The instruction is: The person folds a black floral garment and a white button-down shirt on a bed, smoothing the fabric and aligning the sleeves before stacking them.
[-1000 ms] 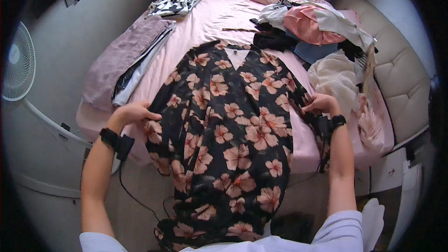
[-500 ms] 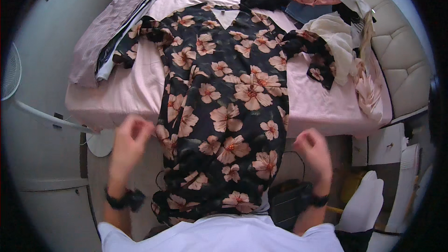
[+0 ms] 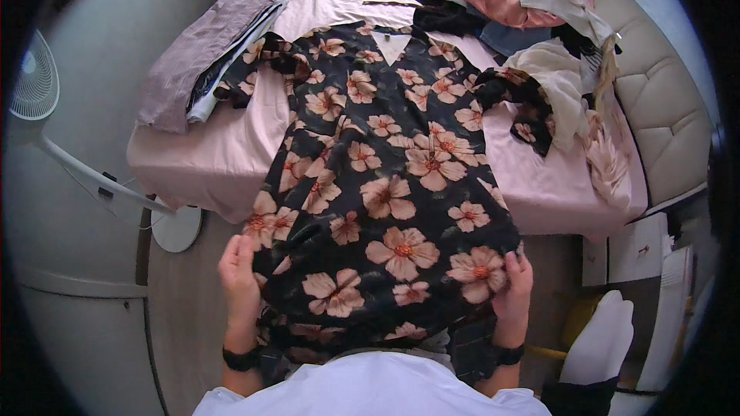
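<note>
A black dress with large pink flowers point(image 3: 385, 154) lies front up, its V-neck and sleeves on the bed and its skirt hanging over the near edge toward me. My left hand point(image 3: 241, 277) grips the left side edge of the skirt. On the opposite side edge, my right hand point(image 3: 515, 281) pinches the cloth, with fingertips at the rim. Between the hands the skirt is spread wide, and its lower end sags in folds near my body. Each wrist wears a dark band.
The bed's pink sheet point(image 3: 193, 166) carries folded clothes point(image 3: 204, 62) on the left and a loose clothing heap point(image 3: 524, 0) at the back right. A padded headboard point(image 3: 655, 69) bounds the right. A white standing fan point(image 3: 35, 81) is at left, a white cabinet point(image 3: 636, 250) at right.
Both hands have come down and closed on the skirt's side edges; before, they were raised beside it. The lower skirt is now spread wider. The view has shifted slightly.
</note>
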A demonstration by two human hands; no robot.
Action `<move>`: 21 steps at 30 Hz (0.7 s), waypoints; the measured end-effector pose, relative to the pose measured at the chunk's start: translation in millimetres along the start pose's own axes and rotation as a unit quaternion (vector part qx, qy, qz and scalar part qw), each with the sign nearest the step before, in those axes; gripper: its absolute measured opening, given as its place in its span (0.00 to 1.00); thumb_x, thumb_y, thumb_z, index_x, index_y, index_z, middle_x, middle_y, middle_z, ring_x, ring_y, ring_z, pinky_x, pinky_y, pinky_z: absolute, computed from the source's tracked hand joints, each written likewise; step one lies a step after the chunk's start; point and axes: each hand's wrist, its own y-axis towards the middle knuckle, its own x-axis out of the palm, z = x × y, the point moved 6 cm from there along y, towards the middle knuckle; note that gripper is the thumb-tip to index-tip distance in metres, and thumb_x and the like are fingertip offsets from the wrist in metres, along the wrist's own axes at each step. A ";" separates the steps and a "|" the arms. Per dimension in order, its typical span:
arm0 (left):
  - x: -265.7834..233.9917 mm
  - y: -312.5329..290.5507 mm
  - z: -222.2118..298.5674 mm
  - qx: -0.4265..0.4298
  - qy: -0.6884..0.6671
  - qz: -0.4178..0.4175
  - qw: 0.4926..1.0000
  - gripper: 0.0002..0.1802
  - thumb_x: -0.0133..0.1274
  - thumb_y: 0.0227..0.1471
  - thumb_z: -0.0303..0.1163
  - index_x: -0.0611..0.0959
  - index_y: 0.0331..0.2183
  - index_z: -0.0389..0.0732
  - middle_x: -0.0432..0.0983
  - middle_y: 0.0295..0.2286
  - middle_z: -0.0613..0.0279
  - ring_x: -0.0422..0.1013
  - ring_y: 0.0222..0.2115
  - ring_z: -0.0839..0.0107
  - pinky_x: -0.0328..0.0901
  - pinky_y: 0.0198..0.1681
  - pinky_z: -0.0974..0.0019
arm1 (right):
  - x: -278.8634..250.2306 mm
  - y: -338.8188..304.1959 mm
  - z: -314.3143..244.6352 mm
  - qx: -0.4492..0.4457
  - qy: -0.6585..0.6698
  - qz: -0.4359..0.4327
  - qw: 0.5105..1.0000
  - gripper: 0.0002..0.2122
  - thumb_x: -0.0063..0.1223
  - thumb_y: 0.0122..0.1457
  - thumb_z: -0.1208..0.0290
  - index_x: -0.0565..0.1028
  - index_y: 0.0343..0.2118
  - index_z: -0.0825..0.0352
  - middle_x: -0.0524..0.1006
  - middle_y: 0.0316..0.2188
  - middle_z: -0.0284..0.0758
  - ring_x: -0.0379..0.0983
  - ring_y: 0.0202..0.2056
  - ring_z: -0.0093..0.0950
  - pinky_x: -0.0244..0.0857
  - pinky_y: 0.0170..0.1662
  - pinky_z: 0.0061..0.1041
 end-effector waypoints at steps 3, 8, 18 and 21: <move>-13.3 7.6 -18.8 -0.019 -0.063 0.002 0.998 0.13 0.46 0.66 0.34 0.74 0.29 0.40 0.68 0.25 0.76 0.62 0.28 0.87 0.59 0.32 0.79 | -34.2 7.4 24.6 0.020 -0.044 0.003 0.999 0.20 0.48 0.67 0.60 0.68 0.53 0.73 0.76 0.49 0.39 0.76 0.48 0.30 0.70 0.53 0.31; -22.6 -30.2 -71.7 -0.130 0.115 -0.242 0.955 0.11 0.51 0.63 0.33 0.79 0.39 0.34 0.75 0.31 0.71 0.68 0.32 0.83 0.64 0.36 0.77 | -76.1 -36.3 93.6 0.153 -0.108 -0.186 0.965 0.29 0.65 0.54 0.59 0.70 0.53 0.72 0.77 0.48 0.36 0.74 0.48 0.29 0.68 0.54 0.31; -57.6 -50.9 -59.3 -0.178 0.134 -0.160 0.962 0.14 0.55 0.60 0.34 0.81 0.41 0.33 0.73 0.28 0.73 0.65 0.28 0.83 0.64 0.32 0.76 | -103.5 -60.2 46.8 0.211 -0.234 -0.111 0.942 0.26 0.68 0.49 0.71 0.72 0.52 0.73 0.78 0.41 0.34 0.76 0.40 0.28 0.72 0.47 0.29; -59.4 -68.0 -85.2 -0.166 0.096 -0.237 0.952 0.13 0.55 0.60 0.34 0.81 0.40 0.33 0.73 0.29 0.74 0.64 0.29 0.82 0.64 0.32 0.74 | -77.3 -80.2 74.0 0.265 -0.031 -0.226 0.937 0.27 0.70 0.48 0.74 0.72 0.51 0.71 0.77 0.44 0.37 0.74 0.46 0.29 0.68 0.52 0.30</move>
